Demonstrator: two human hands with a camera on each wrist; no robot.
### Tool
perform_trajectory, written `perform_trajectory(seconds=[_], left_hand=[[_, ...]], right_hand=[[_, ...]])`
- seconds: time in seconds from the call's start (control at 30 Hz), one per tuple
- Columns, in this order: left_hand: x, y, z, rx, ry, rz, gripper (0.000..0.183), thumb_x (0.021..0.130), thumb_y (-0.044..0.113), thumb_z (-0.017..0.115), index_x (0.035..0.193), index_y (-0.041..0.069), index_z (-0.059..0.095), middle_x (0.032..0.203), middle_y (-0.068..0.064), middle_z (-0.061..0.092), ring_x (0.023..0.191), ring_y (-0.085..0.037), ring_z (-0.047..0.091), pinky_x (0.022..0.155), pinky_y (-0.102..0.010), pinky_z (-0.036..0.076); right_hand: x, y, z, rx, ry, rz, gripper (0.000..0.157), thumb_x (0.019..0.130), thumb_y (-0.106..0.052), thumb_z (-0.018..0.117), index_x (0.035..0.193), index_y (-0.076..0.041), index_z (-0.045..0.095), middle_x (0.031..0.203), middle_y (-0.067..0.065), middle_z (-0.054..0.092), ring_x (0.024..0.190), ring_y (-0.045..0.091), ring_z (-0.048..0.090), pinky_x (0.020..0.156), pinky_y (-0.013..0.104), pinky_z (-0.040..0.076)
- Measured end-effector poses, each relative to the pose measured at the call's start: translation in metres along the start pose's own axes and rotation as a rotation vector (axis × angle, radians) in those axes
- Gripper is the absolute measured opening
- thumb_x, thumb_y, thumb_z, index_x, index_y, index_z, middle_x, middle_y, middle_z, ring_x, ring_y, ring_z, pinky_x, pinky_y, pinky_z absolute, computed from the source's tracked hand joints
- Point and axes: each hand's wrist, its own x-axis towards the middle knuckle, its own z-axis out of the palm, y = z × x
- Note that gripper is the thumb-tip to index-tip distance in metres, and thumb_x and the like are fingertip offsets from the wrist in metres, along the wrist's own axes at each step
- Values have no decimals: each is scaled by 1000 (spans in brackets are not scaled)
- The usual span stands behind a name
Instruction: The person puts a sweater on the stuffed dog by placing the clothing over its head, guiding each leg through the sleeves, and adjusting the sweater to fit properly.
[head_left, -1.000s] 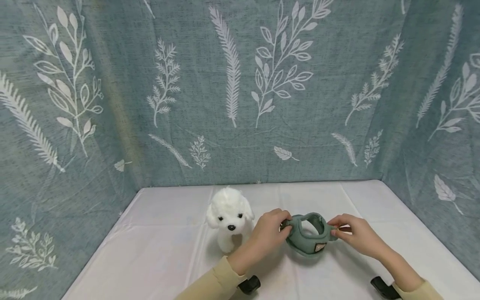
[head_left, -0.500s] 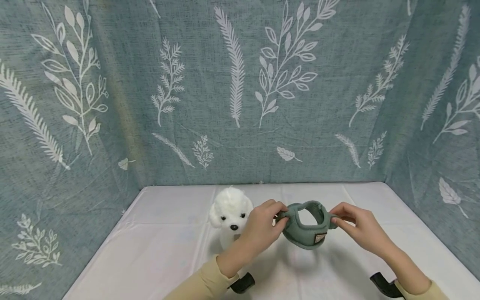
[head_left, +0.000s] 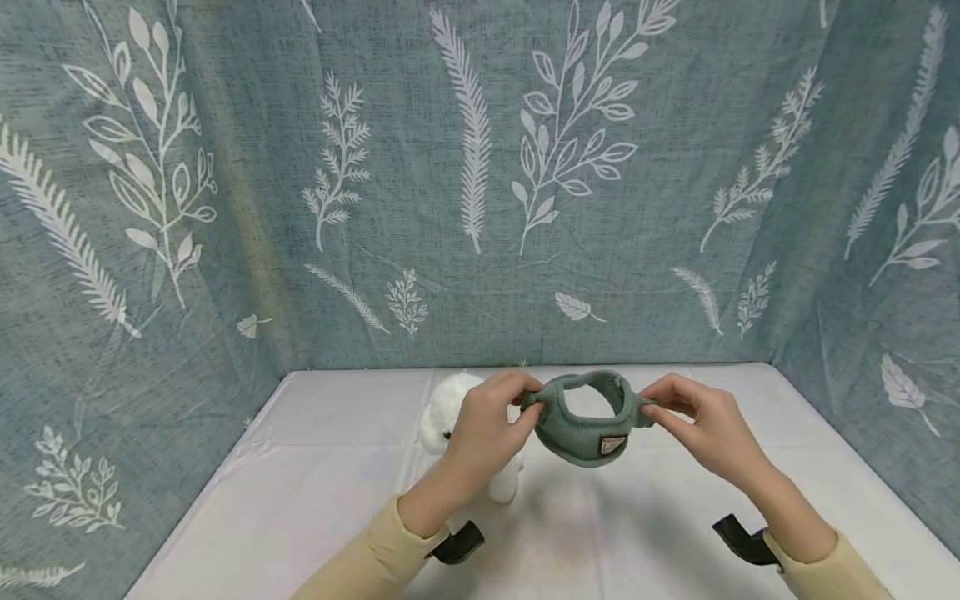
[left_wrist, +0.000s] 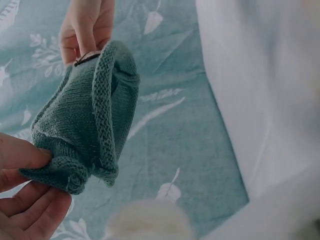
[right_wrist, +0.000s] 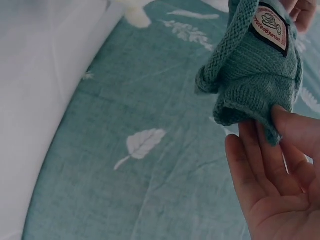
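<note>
A small green knitted sweater (head_left: 577,433) with a stitched patch hangs stretched between both hands, its wide opening facing up. My left hand (head_left: 487,429) pinches one short sleeve between thumb and fingers; in the left wrist view the thumb lies over the knit (left_wrist: 70,125). On the other side my right hand (head_left: 701,425) pinches the opposite sleeve, and the right wrist view shows the patch (right_wrist: 270,27) close up. Behind the left hand sits a white plush dog (head_left: 442,412), its face mostly hidden by that hand.
A white cloth (head_left: 337,475) covers the table. Blue-green curtains (head_left: 420,183) with white leaf prints stand at the back and both sides. A black wrist device (head_left: 459,543) shows below the left wrist, and another (head_left: 742,542) by the right.
Both hands have lifted the sweater off the low position over the table and carried it up and left, towards the plush dog. The left hand now covers most of the dog's face.
</note>
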Motion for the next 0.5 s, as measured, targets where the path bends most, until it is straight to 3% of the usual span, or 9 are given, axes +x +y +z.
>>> perform_trajectory(seconds=[0.3,0.5], left_hand=[[2,-11,-26,40,52,-23,15,81,1,71,93,11,70,90,0,67,78,-11,62,69,-25,54],[3,-18,-46,72,109,-20,14,82,2,70,93,11,70,90,-1,67,80,-12,63,71,-25,54]], right_hand=[[23,-21,16,53,38,-72,15,84,-7,70,96,-16,68,89,-4,70,82,6,67,80,17,53],[40,-36,27,84,59,-74,15,84,-7,71,97,-14,68,90,-3,71,85,9,68,81,19,54]])
